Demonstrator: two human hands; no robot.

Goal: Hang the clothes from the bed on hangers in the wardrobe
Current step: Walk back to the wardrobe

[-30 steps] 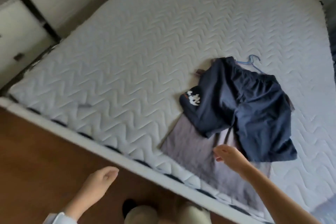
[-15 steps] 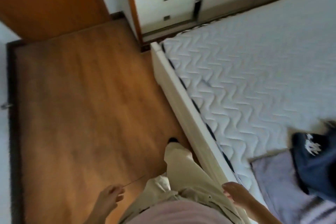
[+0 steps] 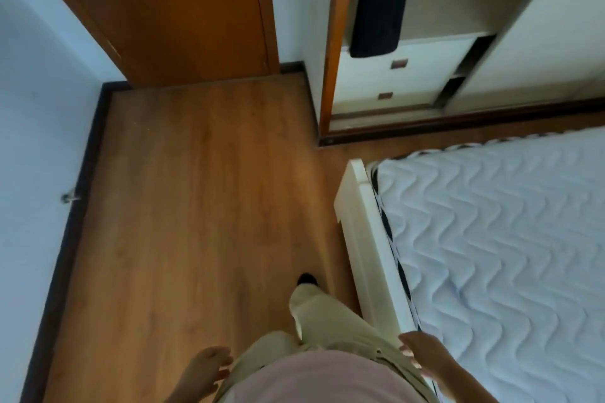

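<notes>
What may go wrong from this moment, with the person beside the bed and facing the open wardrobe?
1. The left hand and the right hand both hold nothing, so the person may arrive at the wardrobe with no garment or hanger and need another trip.
2. The white bed frame corner juts out close to the path of the front foot; a shin could hit it.

Counted: one bed point(image 3: 491, 255) at right; one wardrobe point(image 3: 458, 10) far right, with two drawers point(image 3: 402, 75) and one dark garment point(image 3: 379, 0); one door point(image 3: 183, 10) far left; two hands near, left hand point(image 3: 204, 370) and right hand point(image 3: 422, 353).
</notes>
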